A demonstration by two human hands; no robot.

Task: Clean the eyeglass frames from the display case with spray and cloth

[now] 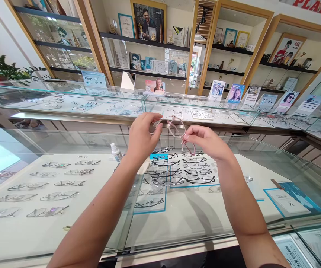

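A person at an optician's glass counter [205, 243] holds a pair of pink glasses [177, 130] up in both bare hands, at about the height of the counter's far edge and clear of the glass; the left hand [142, 136] has its fingers curled, thumb and fingertips pinching one end of the thin frame; the right hand [205, 141] pinches the other side between thumb and forefinger, close to a lens that hangs below it. The frame sits tilted between the two hands, and whether its arms are folded or spread cannot be told.

Under the counter glass lie rows of glasses [168, 172] on white trays edged in blue; a small spray bottle [116, 152] stands just left of the left wrist; a second counter [115, 102] runs behind, with printed cards [235, 93] on it, shelves [149, 40] of pictures and trophies on the wall, and a plant [6, 70] at far left.

The work appears to be at the stage of handling and looking over this one frame, held in the air; judged from the thin rim and the two-point hold, any further handling calls for light, even pressure at both pinches, so the frame neither twists nor slips onto the glass below.
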